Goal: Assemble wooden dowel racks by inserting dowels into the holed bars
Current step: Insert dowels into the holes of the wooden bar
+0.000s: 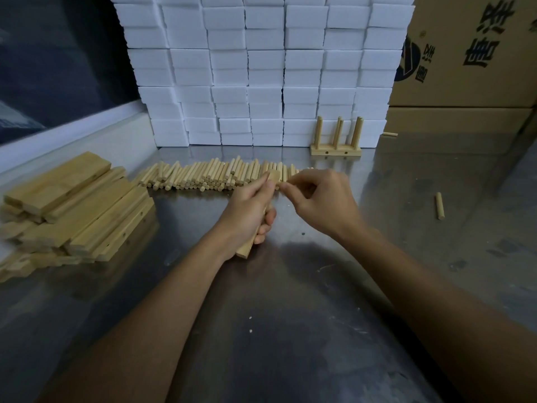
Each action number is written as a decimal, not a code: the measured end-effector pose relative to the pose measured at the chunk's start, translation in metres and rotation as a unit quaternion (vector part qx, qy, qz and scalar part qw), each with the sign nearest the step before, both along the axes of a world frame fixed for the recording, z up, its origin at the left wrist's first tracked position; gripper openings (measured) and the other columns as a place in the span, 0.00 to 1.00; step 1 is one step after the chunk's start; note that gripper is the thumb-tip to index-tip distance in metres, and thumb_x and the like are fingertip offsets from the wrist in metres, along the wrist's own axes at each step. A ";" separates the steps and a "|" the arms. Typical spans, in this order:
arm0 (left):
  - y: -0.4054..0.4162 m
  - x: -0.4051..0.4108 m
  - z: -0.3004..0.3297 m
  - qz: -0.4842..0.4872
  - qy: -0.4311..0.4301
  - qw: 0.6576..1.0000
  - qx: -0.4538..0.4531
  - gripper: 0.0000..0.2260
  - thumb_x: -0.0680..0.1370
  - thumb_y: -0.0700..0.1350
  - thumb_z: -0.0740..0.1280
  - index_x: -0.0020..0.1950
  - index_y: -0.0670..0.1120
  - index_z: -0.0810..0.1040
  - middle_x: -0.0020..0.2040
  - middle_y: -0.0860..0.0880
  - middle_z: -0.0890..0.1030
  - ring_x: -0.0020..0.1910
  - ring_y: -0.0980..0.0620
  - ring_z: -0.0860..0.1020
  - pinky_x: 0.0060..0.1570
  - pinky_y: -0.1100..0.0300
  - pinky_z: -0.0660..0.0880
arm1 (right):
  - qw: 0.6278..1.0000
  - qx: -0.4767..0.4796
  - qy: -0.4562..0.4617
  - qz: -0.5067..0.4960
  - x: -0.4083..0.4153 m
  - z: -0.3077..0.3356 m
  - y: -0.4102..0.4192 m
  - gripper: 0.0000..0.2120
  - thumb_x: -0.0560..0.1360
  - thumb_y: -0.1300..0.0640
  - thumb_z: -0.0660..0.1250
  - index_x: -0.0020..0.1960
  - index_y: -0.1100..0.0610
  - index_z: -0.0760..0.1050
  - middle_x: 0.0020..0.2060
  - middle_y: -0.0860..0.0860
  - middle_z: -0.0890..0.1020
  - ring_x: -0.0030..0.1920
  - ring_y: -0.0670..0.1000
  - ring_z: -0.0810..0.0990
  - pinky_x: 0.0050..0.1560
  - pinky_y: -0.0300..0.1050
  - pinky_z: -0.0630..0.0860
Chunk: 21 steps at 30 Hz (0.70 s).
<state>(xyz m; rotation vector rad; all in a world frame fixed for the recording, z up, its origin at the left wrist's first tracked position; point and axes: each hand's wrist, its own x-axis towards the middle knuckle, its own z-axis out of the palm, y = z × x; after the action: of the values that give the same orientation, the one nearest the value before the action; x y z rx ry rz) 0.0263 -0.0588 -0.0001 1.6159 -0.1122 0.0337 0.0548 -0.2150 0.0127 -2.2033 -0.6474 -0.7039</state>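
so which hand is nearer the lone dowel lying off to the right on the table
Right. The right hand is left of the lone dowel with bare table between; the left hand, gripping a bar, is farther left still.

Steel table (290,330): dowels (203,175), bars (81,207), rack (335,141).

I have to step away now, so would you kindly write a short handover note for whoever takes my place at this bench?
Left hand: grips a holed bar upright off the table.
Right hand: fingers pinched at the bar's top end; whether they hold a dowel is unclear.
Supplies: dowel pile just behind the hands, bar stack at the left, a stray dowel at the right.
Done: one finished rack stands by the white blocks.
Left: fill this bar with dowels, then work through the stack.
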 end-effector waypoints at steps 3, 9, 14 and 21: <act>0.002 0.004 -0.002 0.030 0.046 0.993 -0.102 0.17 0.84 0.52 0.58 0.72 0.51 0.69 0.27 0.49 0.70 0.23 0.53 0.65 0.20 0.64 0.62 | 0.995 0.100 0.000 -0.009 0.000 0.002 -0.003 0.18 0.81 0.47 0.61 0.45 0.58 0.82 0.32 0.50 0.82 0.33 0.46 0.79 0.35 0.46 0.75; 0.012 0.012 -0.005 0.065 0.071 0.969 -0.227 0.11 0.85 0.50 0.55 0.64 0.49 0.72 0.27 0.48 0.70 0.22 0.53 0.67 0.19 0.64 0.64 | 0.959 0.204 0.184 -0.073 0.022 -0.003 -0.016 0.16 0.82 0.54 0.59 0.43 0.60 0.80 0.36 0.54 0.83 0.35 0.49 0.80 0.37 0.47 0.77; 0.016 0.018 -0.008 0.076 0.084 0.957 -0.268 0.17 0.85 0.50 0.56 0.71 0.44 0.68 0.27 0.48 0.69 0.23 0.53 0.67 0.19 0.64 0.63 | 0.980 -0.002 0.149 -0.134 0.051 -0.015 -0.002 0.10 0.78 0.53 0.66 0.56 0.55 0.78 0.46 0.51 0.83 0.46 0.50 0.81 0.51 0.49 0.80; 0.015 0.017 -0.006 0.077 0.075 0.957 -0.271 0.10 0.85 0.49 0.55 0.61 0.47 0.70 0.28 0.47 0.69 0.23 0.53 0.67 0.20 0.65 0.63 | 0.965 -0.114 0.158 -0.176 0.086 -0.010 0.020 0.21 0.78 0.40 0.62 0.54 0.58 0.77 0.44 0.54 0.81 0.44 0.55 0.80 0.49 0.56 0.80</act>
<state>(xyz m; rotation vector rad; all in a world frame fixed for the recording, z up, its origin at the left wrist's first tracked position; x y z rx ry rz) 0.0432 -0.0433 -0.0065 1.0698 0.1331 0.0553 0.1409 -0.1950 0.0022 -2.6076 -0.1799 -0.4479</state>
